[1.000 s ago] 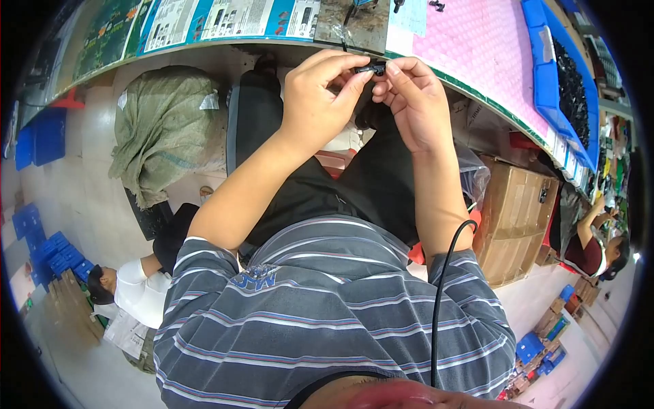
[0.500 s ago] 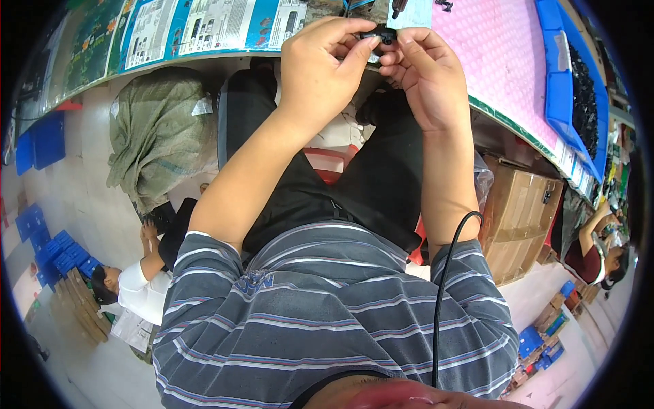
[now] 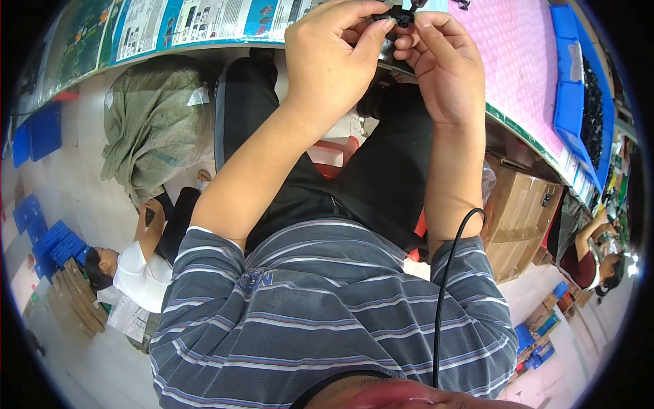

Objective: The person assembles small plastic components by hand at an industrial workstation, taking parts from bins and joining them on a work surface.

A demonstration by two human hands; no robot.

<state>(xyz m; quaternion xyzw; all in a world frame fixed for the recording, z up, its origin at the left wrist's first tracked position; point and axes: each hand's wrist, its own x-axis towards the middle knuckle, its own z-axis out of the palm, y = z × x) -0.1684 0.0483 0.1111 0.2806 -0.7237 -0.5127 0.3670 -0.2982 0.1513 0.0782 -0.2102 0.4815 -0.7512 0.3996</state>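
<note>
A small black plastic part (image 3: 397,15) is between my two hands, over the near edge of the worktable. My left hand (image 3: 334,58) pinches its left end between thumb and fingers. At the part's right end, the thumb and fingertips of my right hand (image 3: 449,65) are closed on it, the other fingers curled below. Fingers cover much of the part, so its full shape does not show. Just beyond it is a dark upright tool tip (image 3: 415,3) above a light-blue sheet, cut off by the upper edge.
Pink bubble wrap (image 3: 511,54) covers the table on the right, with a blue bin (image 3: 569,102) of black parts beyond. Printed sheets (image 3: 211,24) lie under the left tabletop. Below are a green sack (image 3: 160,123) and a cardboard box (image 3: 521,221). Another person (image 3: 139,273) sits at left.
Both hands have moved slightly up and to the right with the black part, toward the dark tool tip. My grip looks much the same.
</note>
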